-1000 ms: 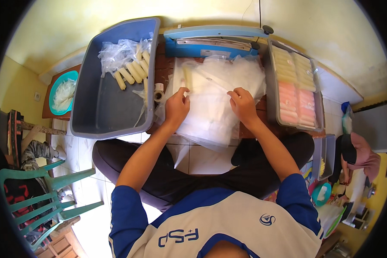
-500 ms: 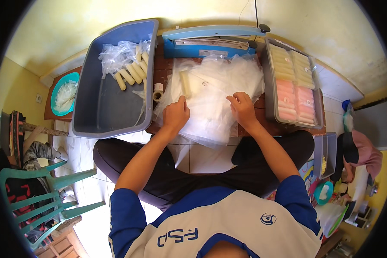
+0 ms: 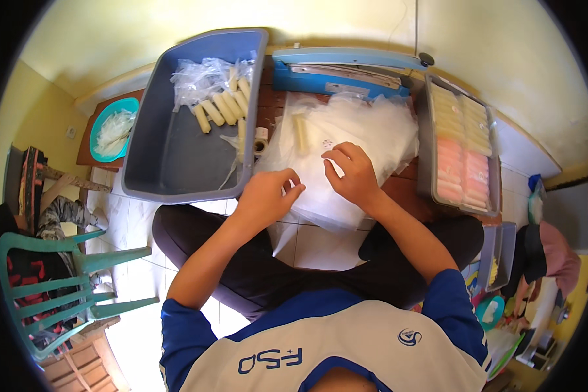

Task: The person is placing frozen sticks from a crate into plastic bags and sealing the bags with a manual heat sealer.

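Note:
In front of me lies a stack of clear plastic bags (image 3: 366, 127). One pale yellow stick (image 3: 300, 134) lies at the stack's left part, seemingly in or under the film. My left hand (image 3: 268, 196) hovers by the stack's near left edge, fingers bent and thumb apart, with nothing visible in it. Over the middle of the stack is my right hand (image 3: 353, 173), its thumb and forefinger spread around a gap. Whether either hand touches the film is hard to tell.
A grey tub (image 3: 170, 157) on the left holds yellow sticks (image 3: 225, 108) and crumpled plastic. Behind the bags stands a blue impulse sealer (image 3: 340, 75). At right, a grey crate (image 3: 426, 157) carries yellow and pink packs. A tape roll (image 3: 261, 140) sits beside the tub. Another person (image 3: 549, 255) is far right.
Both hands have let go of the plastic's sides and loosened. My right hand came left over the stack; my left hand came slightly nearer to me. The whole view shifted a little.

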Motion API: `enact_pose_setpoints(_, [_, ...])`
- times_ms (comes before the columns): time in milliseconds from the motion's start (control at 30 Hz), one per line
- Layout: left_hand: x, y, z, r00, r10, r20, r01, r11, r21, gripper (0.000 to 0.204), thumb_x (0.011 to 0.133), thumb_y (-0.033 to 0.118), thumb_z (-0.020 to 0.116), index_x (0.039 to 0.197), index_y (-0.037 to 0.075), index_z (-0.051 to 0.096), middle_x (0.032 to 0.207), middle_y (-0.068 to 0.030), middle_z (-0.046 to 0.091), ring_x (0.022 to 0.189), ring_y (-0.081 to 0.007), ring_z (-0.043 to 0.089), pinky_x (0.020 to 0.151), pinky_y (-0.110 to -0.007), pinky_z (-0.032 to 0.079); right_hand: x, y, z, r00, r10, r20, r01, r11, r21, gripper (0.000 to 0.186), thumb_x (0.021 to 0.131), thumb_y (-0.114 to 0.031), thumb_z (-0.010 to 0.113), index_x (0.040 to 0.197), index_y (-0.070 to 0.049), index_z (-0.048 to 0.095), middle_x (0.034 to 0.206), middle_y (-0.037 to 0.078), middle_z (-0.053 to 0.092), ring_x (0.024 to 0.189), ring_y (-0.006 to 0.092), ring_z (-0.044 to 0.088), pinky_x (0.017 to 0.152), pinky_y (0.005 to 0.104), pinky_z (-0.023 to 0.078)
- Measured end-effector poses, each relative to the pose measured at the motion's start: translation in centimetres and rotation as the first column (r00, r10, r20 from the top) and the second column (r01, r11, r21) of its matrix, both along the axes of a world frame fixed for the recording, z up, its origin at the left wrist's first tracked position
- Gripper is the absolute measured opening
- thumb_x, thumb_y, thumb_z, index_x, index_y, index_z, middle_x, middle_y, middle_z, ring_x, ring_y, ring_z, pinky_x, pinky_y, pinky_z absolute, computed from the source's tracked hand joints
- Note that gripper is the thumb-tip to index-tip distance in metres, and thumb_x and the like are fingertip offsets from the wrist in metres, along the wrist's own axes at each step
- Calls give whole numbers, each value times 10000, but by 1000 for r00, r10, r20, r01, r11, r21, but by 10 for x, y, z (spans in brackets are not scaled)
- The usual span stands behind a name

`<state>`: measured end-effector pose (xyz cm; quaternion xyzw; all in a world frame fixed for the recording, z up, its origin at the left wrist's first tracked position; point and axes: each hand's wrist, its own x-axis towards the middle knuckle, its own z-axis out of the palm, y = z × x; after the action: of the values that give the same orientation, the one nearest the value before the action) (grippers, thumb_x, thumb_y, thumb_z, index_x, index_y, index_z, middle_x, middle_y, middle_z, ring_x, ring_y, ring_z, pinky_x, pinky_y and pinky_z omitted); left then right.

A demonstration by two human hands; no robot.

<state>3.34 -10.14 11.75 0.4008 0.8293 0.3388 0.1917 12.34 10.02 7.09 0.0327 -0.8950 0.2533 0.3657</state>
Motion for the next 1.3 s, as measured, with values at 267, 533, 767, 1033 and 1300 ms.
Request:
enact_pose_setpoints(267, [-87, -50, 32, 942, 309, -131, -282, 940, 191, 201, 879, 178, 706, 892, -22, 694, 672, -78, 661, 566, -118, 595, 573, -276, 465, -103, -54, 37, 962, 262, -82, -264, 964, -18, 118, 753, 11, 694, 832, -51, 631, 772, 96, 598, 723, 301, 592, 635, 393, 473])
enact_pose_setpoints(533, [-229, -77, -11, 892, 388, -232, -409, 912, -47, 208, 870, 169, 652, 954, -7, 724, 727, -111, 699, 596, -156, 652, 608, -308, 503, -235, -100, 8, 904, 328, 273, -327, 944, -52, 98, 791, -59, 638, 872, -49, 691, 861, 152, 671, 785, 361, 646, 677, 440, 517])
enact_pose_setpoints(767, [-297, -89, -80, 970, 210, -120, -240, 900, -364, 274, 813, 44, 605, 1051, 25, 740, 919, -160, 735, 831, -253, 702, 777, -360, 537, -317, -133, -17, 631, 164, 759, -372, 922, 110, 225, 817, -120, 634, 1010, -62, 735, 1005, 186, 712, 948, 345, 690, 813, 427, 551])
enact_pose_setpoints(1033, [-296, -83, -94, 983, 176, 41, -119, 798, -591, 304, 794, 52, 601, 1070, 16, 724, 992, -161, 728, 938, -256, 683, 830, -376, 504, -341, -149, -38, 397, 92, 913, -555, 817, 159, 280, 819, -140, 626, 1068, -77, 737, 1120, 147, 706, 1060, 301, 672, 883, 394, 535])
enact_pose_setpoints(1300, [-288, -86, -85, 989, 150, 10, -122, 839, -531, 283, 812, 92, 613, 1064, 0, 703, 941, -141, 714, 877, -245, 660, 756, -387, 508, -336, -152, -44, 524, 129, 842, -476, 864, 164, 230, 809, -129, 657, 1011, -65, 748, 1082, 171, 711, 1033, 319, 682, 873, 417, 544])
